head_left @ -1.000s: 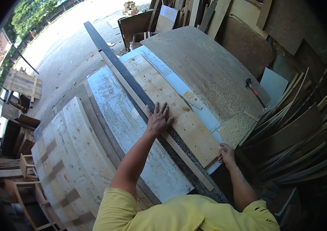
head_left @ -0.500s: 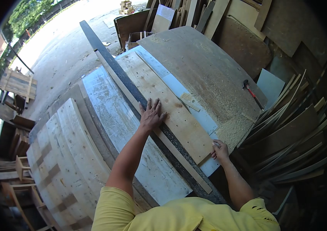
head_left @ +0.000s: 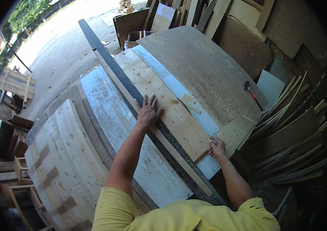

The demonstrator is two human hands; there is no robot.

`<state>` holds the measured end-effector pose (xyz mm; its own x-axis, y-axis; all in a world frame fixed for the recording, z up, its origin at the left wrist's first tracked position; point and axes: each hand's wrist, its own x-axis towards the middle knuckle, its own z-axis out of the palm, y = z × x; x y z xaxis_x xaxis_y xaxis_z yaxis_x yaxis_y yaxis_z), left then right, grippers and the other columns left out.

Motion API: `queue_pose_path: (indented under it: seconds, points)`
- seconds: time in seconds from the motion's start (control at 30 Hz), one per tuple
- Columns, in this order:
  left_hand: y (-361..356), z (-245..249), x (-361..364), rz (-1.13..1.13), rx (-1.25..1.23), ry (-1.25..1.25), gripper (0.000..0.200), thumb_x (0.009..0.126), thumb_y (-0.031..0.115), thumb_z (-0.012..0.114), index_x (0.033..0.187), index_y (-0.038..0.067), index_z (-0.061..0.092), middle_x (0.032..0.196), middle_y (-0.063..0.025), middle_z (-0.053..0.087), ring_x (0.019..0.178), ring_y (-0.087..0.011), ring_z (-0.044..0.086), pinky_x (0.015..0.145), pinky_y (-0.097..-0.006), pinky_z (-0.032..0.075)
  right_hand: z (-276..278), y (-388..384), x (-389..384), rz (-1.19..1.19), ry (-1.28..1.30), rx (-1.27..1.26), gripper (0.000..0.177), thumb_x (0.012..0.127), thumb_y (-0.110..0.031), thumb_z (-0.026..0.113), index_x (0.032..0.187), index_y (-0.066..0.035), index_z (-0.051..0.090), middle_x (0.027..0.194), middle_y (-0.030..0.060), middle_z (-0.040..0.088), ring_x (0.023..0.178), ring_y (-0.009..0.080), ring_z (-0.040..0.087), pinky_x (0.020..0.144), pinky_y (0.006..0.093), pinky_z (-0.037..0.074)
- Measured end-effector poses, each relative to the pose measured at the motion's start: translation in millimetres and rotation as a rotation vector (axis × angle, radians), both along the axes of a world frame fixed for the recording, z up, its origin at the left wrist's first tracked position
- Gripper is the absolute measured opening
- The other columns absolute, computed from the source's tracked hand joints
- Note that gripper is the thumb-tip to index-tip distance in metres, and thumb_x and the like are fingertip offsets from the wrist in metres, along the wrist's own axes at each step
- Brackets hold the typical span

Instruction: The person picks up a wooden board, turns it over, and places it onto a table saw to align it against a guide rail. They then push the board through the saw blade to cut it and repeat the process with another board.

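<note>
My left hand [head_left: 149,112] lies with its fingers spread over the dark straight bar [head_left: 123,79] and the near edge of a light wooden board [head_left: 171,109]. My right hand [head_left: 217,147] is curled at the right end of that board, fingers closed around a small thing too small to make out. Along the dark bar runs a narrow wooden strip [head_left: 182,163]. Beneath and beside them show a pale blue-white panel [head_left: 128,131] and another pale strip [head_left: 177,85] behind the board.
A hammer with a red handle [head_left: 253,95] rests on the brown panel [head_left: 205,65] at the right, near sawdust. Joined planks [head_left: 69,150] lie at the left. Wood offcuts [head_left: 294,131] crowd the right side, and sheets lean at the back.
The light board has shifted slightly toward the dark bar, so their edges now lie closer. Both hands have moved a little to the left.
</note>
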<state>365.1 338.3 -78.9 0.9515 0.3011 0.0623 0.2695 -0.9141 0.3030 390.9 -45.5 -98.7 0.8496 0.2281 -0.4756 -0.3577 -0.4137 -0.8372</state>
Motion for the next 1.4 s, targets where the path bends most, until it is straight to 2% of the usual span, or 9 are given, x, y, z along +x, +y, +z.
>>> queue_pose_path:
  seconds: [0.4,0.6,0.67,0.73,0.87,0.97,1.13,1.27,1.4]
  points:
    - [14,10,15,0.059,0.019,0.068,0.074,0.096,0.057,0.036,0.148,0.005,0.033,0.159,-0.0052,0.024,0.149,-0.0303,0.01,0.114,-0.0636,-0.004,-4,26,12,0.004,-0.046,0.013,0.031,0.097,-0.017,0.056,0.124,-0.003,0.058,0.061,0.0067,0.06,0.042,0.0117,0.054,0.036,0.0259,0.044]
    - [-1,14,28,0.13,0.004,0.058,0.075,0.095,0.06,0.034,0.15,0.009,0.032,0.16,-0.0065,0.021,0.148,-0.0343,0.01,0.111,-0.0686,-0.006,-14,33,9,-0.001,-0.109,0.057,0.032,0.096,-0.014,0.056,0.126,-0.005,0.056,0.061,0.0055,0.058,0.043,0.0114,0.053,0.037,0.026,0.044]
    - [-8,8,37,0.201,0.119,0.146,0.074,0.095,0.06,0.033,0.15,0.011,0.031,0.16,-0.0078,0.019,0.148,-0.0366,0.01,0.109,-0.0704,-0.007,-17,35,-2,-0.006,-0.154,0.068,0.033,0.096,-0.014,0.055,0.128,-0.005,0.055,0.063,0.0051,0.057,0.044,0.0114,0.053,0.038,0.0259,0.045]
    - [-11,2,41,0.208,0.129,0.14,0.075,0.094,0.059,0.033,0.15,0.009,0.031,0.16,-0.0092,0.019,0.148,-0.0369,0.009,0.11,-0.0697,-0.008,-18,36,-21,-0.242,-0.145,0.26,0.036,0.095,-0.013,0.055,0.13,-0.004,0.051,0.072,0.0052,0.057,0.049,0.0105,0.053,0.039,0.0256,0.045]
    - [-19,-10,50,0.277,0.18,0.115,0.077,0.095,0.059,0.032,0.151,0.007,0.028,0.161,-0.0089,0.017,0.148,-0.0354,0.01,0.11,-0.0686,-0.008,1,35,-61,-0.297,0.048,0.316,0.036,0.094,-0.014,0.057,0.128,-0.003,0.051,0.078,0.0037,0.056,0.052,0.0088,0.051,0.038,0.0237,0.04]
    - [-23,-6,45,0.278,0.15,0.108,0.078,0.095,0.06,0.031,0.152,0.007,0.026,0.161,-0.0084,0.016,0.149,-0.0341,0.01,0.111,-0.068,-0.008,23,42,-77,-0.182,0.282,0.378,0.022,0.093,-0.015,0.059,0.112,-0.004,0.057,0.075,-0.0013,0.051,0.051,0.0058,0.045,0.039,0.0213,0.031]
    - [-23,2,41,0.257,0.119,0.131,0.079,0.095,0.061,0.03,0.152,0.008,0.025,0.161,-0.0068,0.016,0.149,-0.0323,0.009,0.111,-0.0677,-0.007,-4,42,-73,-0.098,0.154,0.401,0.01,0.092,-0.01,0.058,0.1,-0.004,0.058,0.072,-0.0028,0.049,0.05,0.0044,0.042,0.04,0.0212,0.031]
    - [-10,-6,48,0.279,0.159,0.114,0.079,0.094,0.062,0.029,0.153,0.008,0.024,0.161,-0.0054,0.016,0.149,-0.0314,0.01,0.112,-0.0674,-0.006,4,47,-65,-0.054,0.14,0.46,0.002,0.09,-0.007,0.057,0.09,-0.005,0.057,0.066,-0.0041,0.046,0.05,0.0033,0.041,0.042,0.0206,0.031]
    - [1,-1,53,0.293,0.156,0.119,0.079,0.094,0.061,0.03,0.153,0.009,0.023,0.161,-0.0046,0.016,0.149,-0.0313,0.01,0.112,-0.0671,-0.005,12,57,-59,-0.025,0.147,0.431,0.002,0.088,-0.007,0.056,0.088,-0.005,0.057,0.065,-0.0042,0.045,0.051,0.0035,0.041,0.044,0.0202,0.03]
